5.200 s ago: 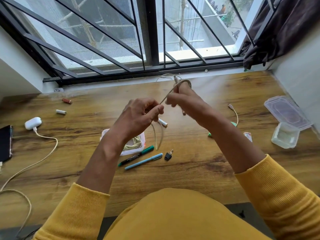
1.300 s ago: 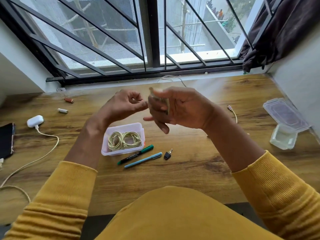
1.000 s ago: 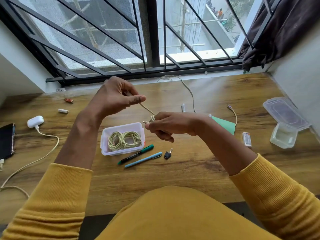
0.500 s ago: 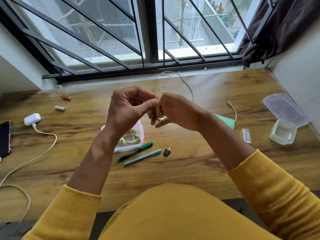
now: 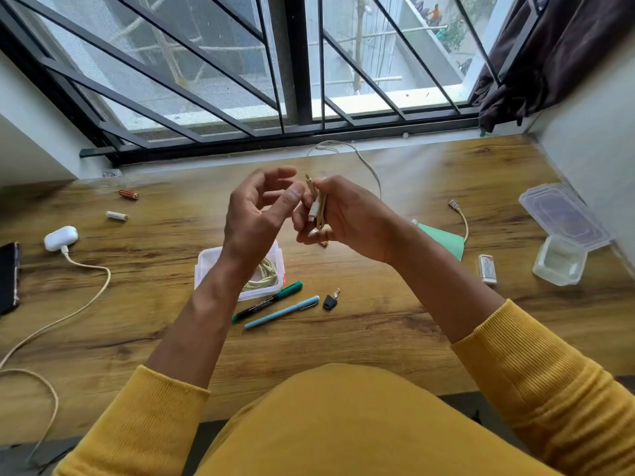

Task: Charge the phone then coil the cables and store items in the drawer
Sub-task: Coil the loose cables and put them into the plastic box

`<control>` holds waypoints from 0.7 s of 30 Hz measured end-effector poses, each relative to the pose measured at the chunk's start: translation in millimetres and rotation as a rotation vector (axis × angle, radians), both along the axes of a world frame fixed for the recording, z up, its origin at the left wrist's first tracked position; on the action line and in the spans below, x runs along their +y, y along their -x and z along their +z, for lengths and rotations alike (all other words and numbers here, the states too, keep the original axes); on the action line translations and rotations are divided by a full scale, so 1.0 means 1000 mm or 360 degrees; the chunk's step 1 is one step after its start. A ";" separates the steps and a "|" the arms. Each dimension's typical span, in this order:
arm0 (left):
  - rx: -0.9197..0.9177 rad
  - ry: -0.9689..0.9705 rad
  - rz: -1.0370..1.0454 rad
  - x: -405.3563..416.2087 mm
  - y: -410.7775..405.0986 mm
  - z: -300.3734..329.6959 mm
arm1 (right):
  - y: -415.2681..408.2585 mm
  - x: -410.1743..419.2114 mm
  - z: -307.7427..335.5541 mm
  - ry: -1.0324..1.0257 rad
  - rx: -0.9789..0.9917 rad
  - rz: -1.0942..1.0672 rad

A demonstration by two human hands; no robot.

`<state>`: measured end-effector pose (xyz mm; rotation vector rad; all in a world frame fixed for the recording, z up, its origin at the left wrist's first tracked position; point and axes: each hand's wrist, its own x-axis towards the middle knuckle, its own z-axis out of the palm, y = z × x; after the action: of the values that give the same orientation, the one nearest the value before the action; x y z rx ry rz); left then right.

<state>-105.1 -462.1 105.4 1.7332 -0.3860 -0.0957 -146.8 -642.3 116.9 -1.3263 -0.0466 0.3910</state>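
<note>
My right hand [image 5: 347,214] grips a small coil of cream cable [image 5: 318,207] above the wooden desk, its white plug end showing between the fingers. My left hand [image 5: 256,214] hovers just left of the coil with fingers loosely spread, its thumb near the plug and holding nothing. Below my left wrist sits a white plastic box [image 5: 206,266] with a coiled cable [image 5: 264,274] inside. The black phone [image 5: 7,278] lies at the far left edge, beside a white charger [image 5: 61,238] with its cord [image 5: 86,297] trailing toward me.
Another cream cable [image 5: 369,170] runs from the window sill toward my right hand. A green marker [image 5: 268,305], blue pen [image 5: 281,311] and key [image 5: 330,300] lie near the box. Two batteries [image 5: 117,215] sit back left. A green card [image 5: 443,240], small packet [image 5: 487,267] and clear container with lid [image 5: 560,259] are right.
My left hand has let go of the cable and opened, drawing slightly left. The coil stays wound in my right hand, with the plug end now showing.
</note>
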 end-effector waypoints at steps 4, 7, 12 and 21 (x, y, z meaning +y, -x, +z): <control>0.0167 0.0031 -0.0421 -0.004 0.002 0.009 | 0.000 0.005 0.005 -0.0203 -0.0015 0.0127; 0.0218 0.0112 -0.0711 -0.003 0.004 0.018 | 0.003 0.003 0.010 -0.0315 -0.0019 0.0249; 0.0043 0.0046 -0.0660 -0.008 0.010 0.031 | 0.001 0.001 0.008 -0.0496 -0.0021 0.0402; -0.0325 -0.0272 -0.0399 -0.012 0.011 0.023 | -0.007 -0.010 0.000 -0.0645 0.0090 0.0704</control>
<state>-116.0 -474.6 128.5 1.8619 -0.7639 -0.1363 -139.8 -652.5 116.6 -0.8961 -0.3582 0.7512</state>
